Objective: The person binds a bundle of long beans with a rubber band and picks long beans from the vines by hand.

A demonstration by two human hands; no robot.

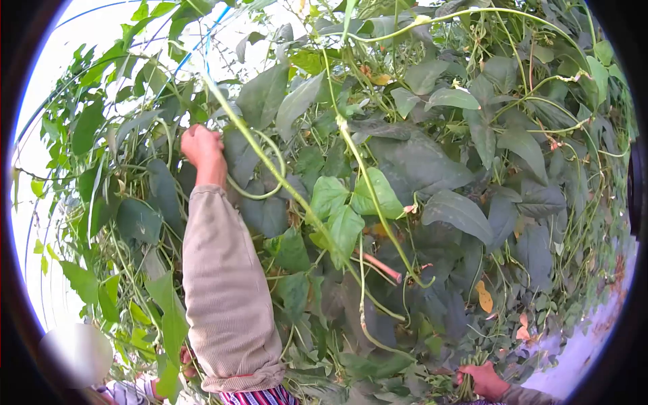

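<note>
My left hand (203,147) reaches up into the leafy climbing bean vines, its fingers curled closed. Leaves hide whatever its fingertips grip. Just right of the wrist, a long green bean pod (260,196) hangs in a curved loop. My left forearm wears a tan ribbed sleeve (226,290). At the bottom right, my right hand (487,379) is closed around a bunch of long green beans (466,391), whose ends stick up above the fist. A thick pale-green vine stem (253,138) slants across in front of the foliage.
Low on the left, another person's hand (187,363) shows partly behind leaves, near a pale sleeve (128,391). Blue twine (206,40) hangs at the upper left. A reddish stick (383,268) pokes out mid-view. Dense leaves (466,216) fill the right; pale ground (574,358) lies beyond.
</note>
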